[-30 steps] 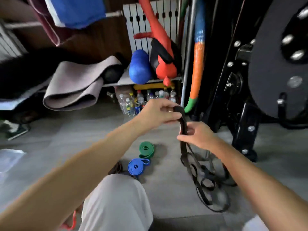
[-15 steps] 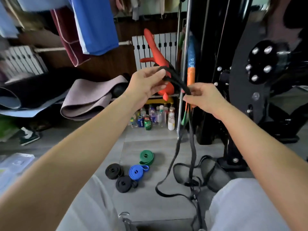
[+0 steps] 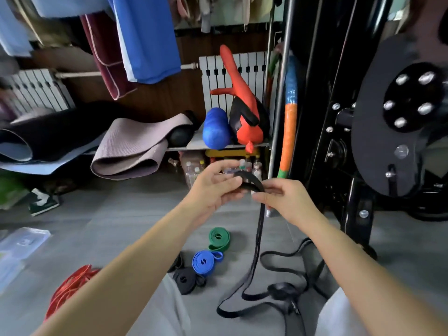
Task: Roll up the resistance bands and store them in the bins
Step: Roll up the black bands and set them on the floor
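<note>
Far to the left of the long black band (image 3: 258, 235), a loose heap of red bands (image 3: 70, 284) lies on the floor (image 3: 121, 214). Closer to the band on that same side sit the rolled ones, just beside one another: black rolls (image 3: 185, 280), a blue roll (image 3: 203, 261) and a green roll (image 3: 218, 237). Above them, the left hand (image 3: 213, 187) has its grip closed on the black band's folded top end, fingers and thumb curled round it. Just right of the fold, the right hand (image 3: 286, 200) pinches the same band between thumb and fingertips. Below that grip the band hangs down and trails in loose loops across the floor.
</note>
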{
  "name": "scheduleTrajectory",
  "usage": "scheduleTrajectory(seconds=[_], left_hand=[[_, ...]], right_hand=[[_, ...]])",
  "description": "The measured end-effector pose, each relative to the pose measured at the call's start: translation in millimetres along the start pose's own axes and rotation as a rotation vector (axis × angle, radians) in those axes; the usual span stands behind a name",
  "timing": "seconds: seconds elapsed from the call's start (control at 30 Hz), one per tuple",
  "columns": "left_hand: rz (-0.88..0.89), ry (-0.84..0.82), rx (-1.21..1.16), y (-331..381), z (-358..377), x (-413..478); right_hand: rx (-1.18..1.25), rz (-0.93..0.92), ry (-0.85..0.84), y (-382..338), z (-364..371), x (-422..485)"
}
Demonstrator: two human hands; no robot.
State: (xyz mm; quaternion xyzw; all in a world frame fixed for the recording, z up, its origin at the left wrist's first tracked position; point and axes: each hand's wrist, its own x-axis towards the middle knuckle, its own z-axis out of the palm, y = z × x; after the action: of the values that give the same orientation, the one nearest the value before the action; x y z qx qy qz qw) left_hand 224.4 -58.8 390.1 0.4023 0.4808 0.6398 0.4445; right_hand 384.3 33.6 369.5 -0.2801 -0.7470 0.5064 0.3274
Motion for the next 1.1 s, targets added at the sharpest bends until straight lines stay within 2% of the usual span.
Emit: scheduleTrajectory(seconds=[0.03,0.07,0.17,0.23,0.37,0.43,0.57,0.73,0.9,1.0,1.1], left_hand=[[0.003,0.016,0.069,-8.7,-4.7,0.0],[0.017,0.049,0.232,-17.0,-9.3,0.5],[0.102,0.098,0.903,-41.5,-22.5,4.5],[0.085,0.06,1.022,-53.8,-27.5,4.3],[-0.029,0.105,0.898,-58.0,-36.2,15.5],[-0.074,0.051,0.846,-56.8,-36.4,19.8],[-0.072,-0.076,0.931,-68.2,-28.1,22.0],[-0.092,-0.008,0.677,-74.6,-22.1,27.1],[-0.054,0.04,0.501,-70.0,-28.6,27.5],[-0.063,0.063,0.267,-66.4,-31.3,27.1],[-0.14,0.087,-0.061,-68.3,-29.3,25.2]], right_hand=[[0.007,0.015,0.013,7.2,2.5,-0.5],[0.001,0.031,0.026,14.4,5.0,-0.7],[-0.179,0.033,-0.013,30.2,13.1,6.4],[-0.303,0.0,-0.078,35.4,17.5,14.5],[-0.464,0.007,-0.141,49.7,17.8,25.1],[-0.439,0.044,-0.16,55.7,16.8,26.0],[-0.336,0.036,-0.178,59.2,19.0,27.3],[-0.133,0.025,-0.117,60.4,14.9,29.2],[-0.098,-0.006,-0.079,58.2,12.0,28.9],[-0.149,-0.046,-0.078,57.4,13.3,28.1],[-0.013,-0.025,-0.095,60.1,24.8,25.2]])
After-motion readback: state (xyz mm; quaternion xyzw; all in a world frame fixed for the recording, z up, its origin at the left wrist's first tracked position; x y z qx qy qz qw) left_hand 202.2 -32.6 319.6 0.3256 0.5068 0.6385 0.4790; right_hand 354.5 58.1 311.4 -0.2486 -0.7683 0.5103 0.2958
